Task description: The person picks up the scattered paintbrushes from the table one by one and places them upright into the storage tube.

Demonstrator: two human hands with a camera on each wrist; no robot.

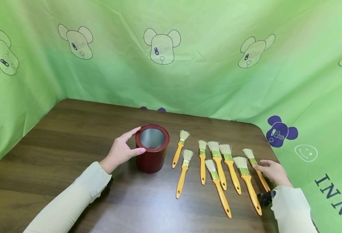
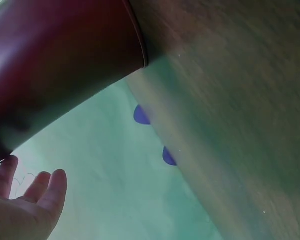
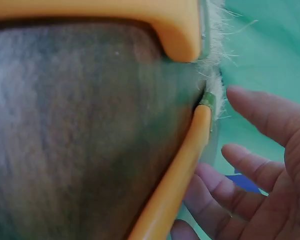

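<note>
On the brown desk [image 1: 80, 129], seen from the head, a red can [image 1: 152, 160] stands upright with its top uncovered. The left hand [image 1: 119, 152] touches it at the rim, its thumb and fingers spread wide. To the right of the can lie eight brushes [image 1: 219, 165] with yellow handles. The right hand [image 1: 275, 173] is at the last brush on the right [image 1: 259, 175]. From the left wrist, one fingertip meets the can's edge, and the other fingers are loose. From the right wrist, the fingers are loose too, beside a yellow handle; I cannot tell if they touch it.
</note>
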